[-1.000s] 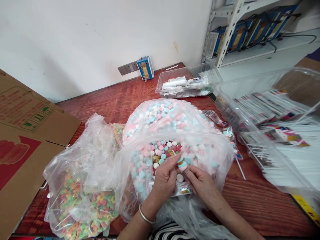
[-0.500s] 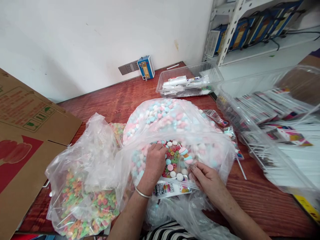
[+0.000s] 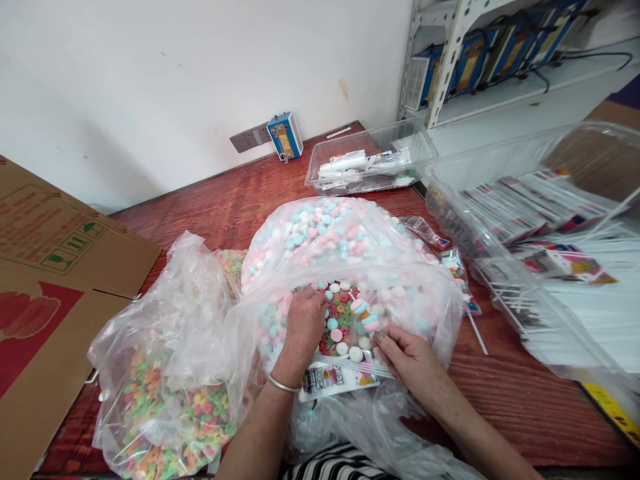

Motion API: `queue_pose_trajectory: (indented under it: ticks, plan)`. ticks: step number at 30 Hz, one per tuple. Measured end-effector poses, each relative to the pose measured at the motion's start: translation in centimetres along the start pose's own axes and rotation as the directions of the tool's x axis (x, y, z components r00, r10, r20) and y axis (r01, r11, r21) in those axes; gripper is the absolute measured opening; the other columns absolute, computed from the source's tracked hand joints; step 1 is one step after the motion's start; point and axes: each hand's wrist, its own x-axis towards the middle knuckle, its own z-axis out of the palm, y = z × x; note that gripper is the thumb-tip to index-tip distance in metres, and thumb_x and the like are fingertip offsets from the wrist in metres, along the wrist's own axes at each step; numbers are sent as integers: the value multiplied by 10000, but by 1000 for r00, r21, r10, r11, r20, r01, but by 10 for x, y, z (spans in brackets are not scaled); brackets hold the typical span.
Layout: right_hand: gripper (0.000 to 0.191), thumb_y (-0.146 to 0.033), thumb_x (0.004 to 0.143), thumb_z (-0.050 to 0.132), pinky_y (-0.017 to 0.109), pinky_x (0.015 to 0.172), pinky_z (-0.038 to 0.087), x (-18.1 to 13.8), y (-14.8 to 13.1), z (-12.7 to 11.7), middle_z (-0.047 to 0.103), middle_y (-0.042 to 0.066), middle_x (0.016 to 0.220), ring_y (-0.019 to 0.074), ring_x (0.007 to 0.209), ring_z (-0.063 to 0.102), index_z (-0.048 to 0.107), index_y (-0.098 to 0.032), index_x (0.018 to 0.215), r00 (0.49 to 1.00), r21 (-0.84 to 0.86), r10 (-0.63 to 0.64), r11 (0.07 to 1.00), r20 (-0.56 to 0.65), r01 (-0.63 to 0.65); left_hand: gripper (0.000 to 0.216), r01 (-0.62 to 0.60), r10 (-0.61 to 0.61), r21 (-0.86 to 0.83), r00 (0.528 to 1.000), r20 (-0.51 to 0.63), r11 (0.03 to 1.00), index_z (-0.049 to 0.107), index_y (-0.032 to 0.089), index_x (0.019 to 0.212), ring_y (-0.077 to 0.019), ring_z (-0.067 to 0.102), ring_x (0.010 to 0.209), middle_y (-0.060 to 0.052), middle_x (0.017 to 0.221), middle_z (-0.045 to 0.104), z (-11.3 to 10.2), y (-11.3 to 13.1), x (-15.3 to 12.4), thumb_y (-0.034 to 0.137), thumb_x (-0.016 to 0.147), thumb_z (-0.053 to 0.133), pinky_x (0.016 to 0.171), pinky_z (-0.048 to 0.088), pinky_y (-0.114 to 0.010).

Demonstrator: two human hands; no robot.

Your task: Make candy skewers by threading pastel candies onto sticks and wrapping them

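Note:
A big clear bag of pink, blue and white candy discs point(image 3: 330, 233) lies open on the red wooden table point(image 3: 505, 393). My left hand point(image 3: 303, 327), a bangle on its wrist, reaches into the bag's mouth with fingers curled down into the loose candies; what they grip is hidden. My right hand point(image 3: 407, 360) pinches the end of a thin stick carrying a short stack of pastel discs point(image 3: 364, 315) over the pile. A printed packet point(image 3: 333, 380) lies under both hands at the bag's near edge.
A second clear bag of coloured ring candies point(image 3: 165, 400) sits to the left, beside a cardboard box point(image 3: 50, 267). A clear tub point(image 3: 423, 143) stands at the back. A large clear bin of white sticks and packets point(image 3: 500, 267) fills the right. A loose stick point(image 3: 477, 333) lies between.
My left hand let go of the candy stack and moved left into the bag, fingers down in the candies. The stack stayed with my right hand and moved further into the bag.

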Motion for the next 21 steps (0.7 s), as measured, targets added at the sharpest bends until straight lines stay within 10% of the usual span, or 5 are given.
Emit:
queue_pose_trajectory:
  ticks: [14, 21]
  plan:
    - [304, -413, 901, 481, 238, 454, 261, 2, 5, -2, 452, -38, 585, 117, 512, 362, 570, -188, 717, 1000, -8, -21, 1000, 22, 21, 227, 275, -253, 256, 960, -115, 927, 692, 182, 995, -262, 581, 862, -91, 919, 672, -42, -33, -48, 183, 922, 477, 752, 452, -374]
    - [292, -436, 863, 498, 248, 455, 248, 0, -1, -2, 418, -47, 552, 122, 494, 341, 545, -208, 688, 999, -41, 0, 999, 43, 2, 165, 96, -96, 129, 995, -11, 987, 707, 257, 965, -257, 572, 997, -52, 1020, 689, -33, -17, -51, 196, 901, 567, 872, 426, -396]
